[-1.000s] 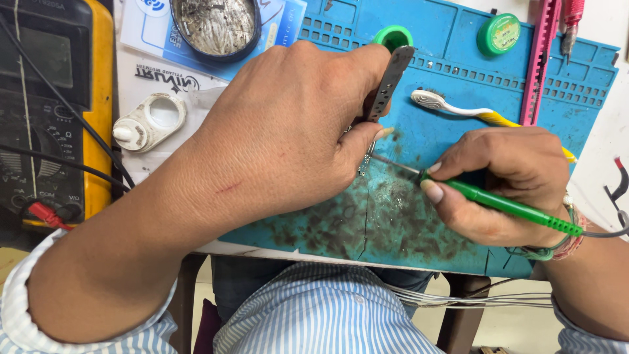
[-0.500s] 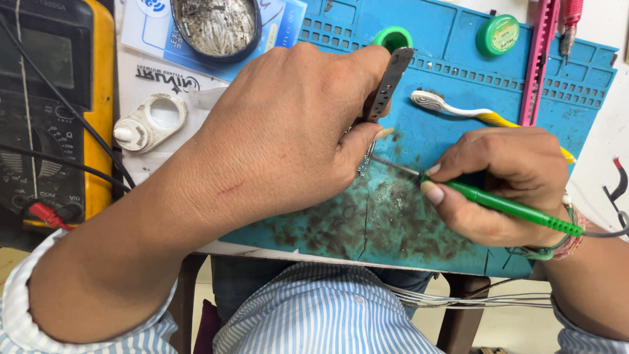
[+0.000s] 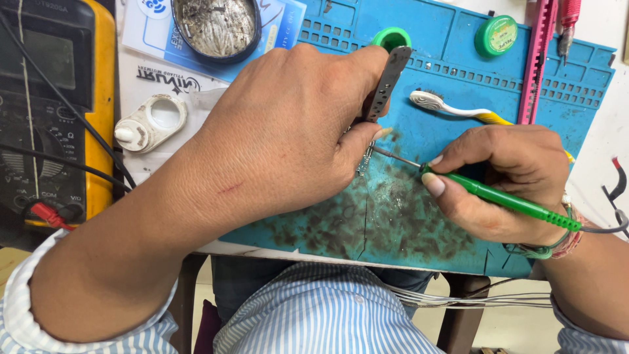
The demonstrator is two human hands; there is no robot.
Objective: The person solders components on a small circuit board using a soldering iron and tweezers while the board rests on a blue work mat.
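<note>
Nothing shifts since before: left hand [image 3: 288, 137] stays pinched on the metal tweezers [image 3: 385, 85], right hand [image 3: 504, 180] grips the green soldering iron [image 3: 517, 203] over the blue mat [image 3: 458, 65].

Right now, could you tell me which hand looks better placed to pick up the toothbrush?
Probably right: the right hand lies just below the toothbrush, though its grip holds the green soldering iron. The left hand holds tweezers.

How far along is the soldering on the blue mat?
Done: cannot tell; blue mat is scorched from use. In hand: left hand grips metal tweezers, right hand holds green soldering iron, tip beside them. Left: unclear, workpiece hidden.
</note>
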